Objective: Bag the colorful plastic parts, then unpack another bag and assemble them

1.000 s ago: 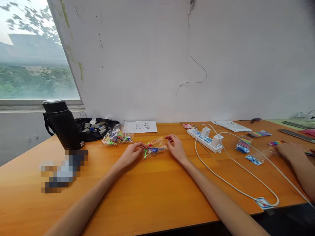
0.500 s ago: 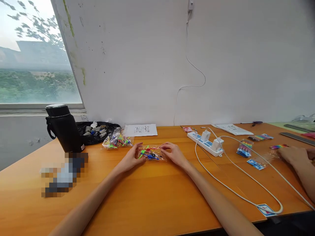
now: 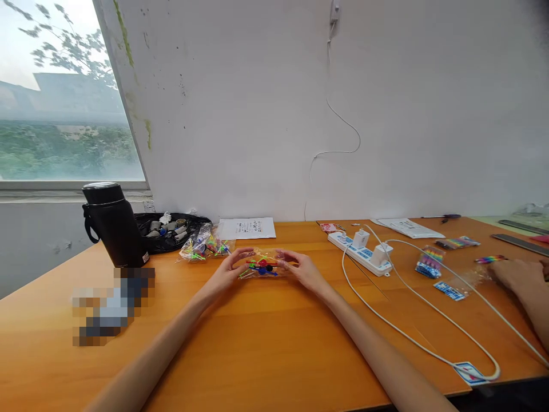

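Note:
A small clear plastic bag of coloured pieces (image 3: pixel 262 265) is held between both my hands just above the orange table (image 3: pixel 274 343). My left hand (image 3: pixel 227 272) grips its left end with fingertips. On the other end, my right hand (image 3: pixel 302 269) pinches the bag. Red, blue, green and yellow bits show through the plastic.
Another clear bag of coloured pieces (image 3: pixel 203 245) lies behind, by a black bag of odds and ends (image 3: pixel 169 229) and a black flask (image 3: pixel 112 224). A paper sheet (image 3: pixel 251 227), a white power strip (image 3: pixel 362 246) with cable, and small packets (image 3: pixel 429 260) lie right. Another person's hand (image 3: pixel 514 274) rests far right.
The bag has been gathered tighter between my hands, which moved closer together and lifted it slightly. The other person's hand shifted a little to the right.

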`<state>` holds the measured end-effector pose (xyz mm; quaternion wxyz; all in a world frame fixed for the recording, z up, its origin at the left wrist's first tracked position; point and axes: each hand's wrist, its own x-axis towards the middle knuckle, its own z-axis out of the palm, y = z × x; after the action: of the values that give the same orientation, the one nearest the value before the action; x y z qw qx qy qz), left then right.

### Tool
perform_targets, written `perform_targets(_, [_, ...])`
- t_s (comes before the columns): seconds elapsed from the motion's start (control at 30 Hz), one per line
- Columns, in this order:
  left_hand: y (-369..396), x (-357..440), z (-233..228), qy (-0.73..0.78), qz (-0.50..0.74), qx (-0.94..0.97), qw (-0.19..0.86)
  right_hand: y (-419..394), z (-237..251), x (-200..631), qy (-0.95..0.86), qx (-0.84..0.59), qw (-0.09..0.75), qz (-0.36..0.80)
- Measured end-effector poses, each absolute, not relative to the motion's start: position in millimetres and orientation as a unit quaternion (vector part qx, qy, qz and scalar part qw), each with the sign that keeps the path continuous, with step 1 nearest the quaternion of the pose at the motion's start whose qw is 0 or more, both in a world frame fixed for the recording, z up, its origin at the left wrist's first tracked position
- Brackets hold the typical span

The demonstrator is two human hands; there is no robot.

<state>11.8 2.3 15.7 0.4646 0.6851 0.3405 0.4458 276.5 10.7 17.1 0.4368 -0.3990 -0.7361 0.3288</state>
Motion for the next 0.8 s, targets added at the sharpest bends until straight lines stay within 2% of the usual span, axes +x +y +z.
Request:
perform_targets(0.13, [-3,15,21,0.353,0.456,0.697,0.425,9,17,275,-0.743,-0.388,0.426,0.341])
perform_targets(0.47, [-3,16,25,0.334,0.484,0.648,0.485,12,14,279,-0.732,-0.398,0.43,0.346])
perform_targets(0.67, [-5,16,27,0.306,0.488,0.599,0.556,21,3,286,-0.76,-0.444,0.393,0.265])
perform_targets(0.8, [-6,15,28,0.305,0.496,0.574,0.576,20,3,285,-0.779,-0.433,0.398,0.219])
